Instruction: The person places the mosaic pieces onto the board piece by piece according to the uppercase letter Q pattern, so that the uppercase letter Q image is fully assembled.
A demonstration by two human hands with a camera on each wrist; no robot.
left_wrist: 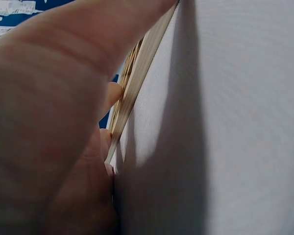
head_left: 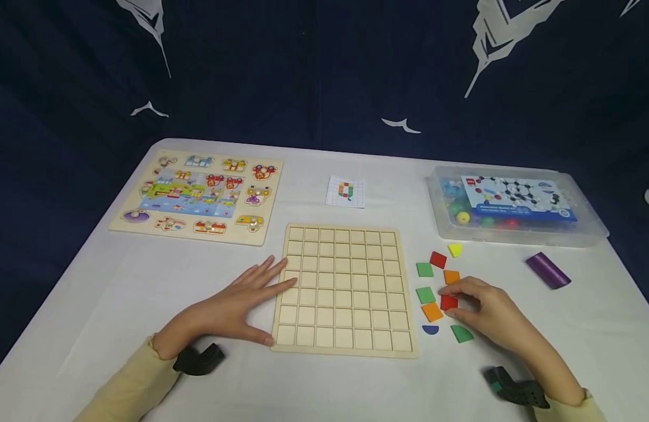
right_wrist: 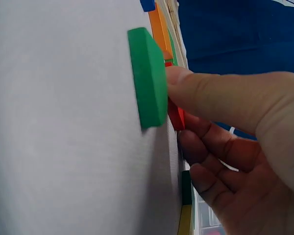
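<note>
A pale wooden grid board (head_left: 342, 291) lies on the white table, its cells bare. My left hand (head_left: 242, 302) rests at the board's left side, fingers spread; fingertips and thumb touch its edge. In the left wrist view the wooden edge (left_wrist: 142, 68) shows past the thumb. To the right of the board, my right hand (head_left: 488, 310) pinches a red square tile (head_left: 448, 302) between thumb and fingers, at table level. In the right wrist view a green quarter-round tile (right_wrist: 148, 78) lies close by the thumb. Orange square tiles (head_left: 432, 312) and green square tiles (head_left: 425, 295) lie around that hand.
Another red tile (head_left: 438, 259), a yellow tile (head_left: 455, 250) and a blue half-round tile (head_left: 430, 330) lie nearby. Behind the board is a pattern card (head_left: 345, 191). A picture puzzle (head_left: 198, 196) lies back left; a clear plastic box (head_left: 519, 205) and purple cylinder (head_left: 548, 270) are right.
</note>
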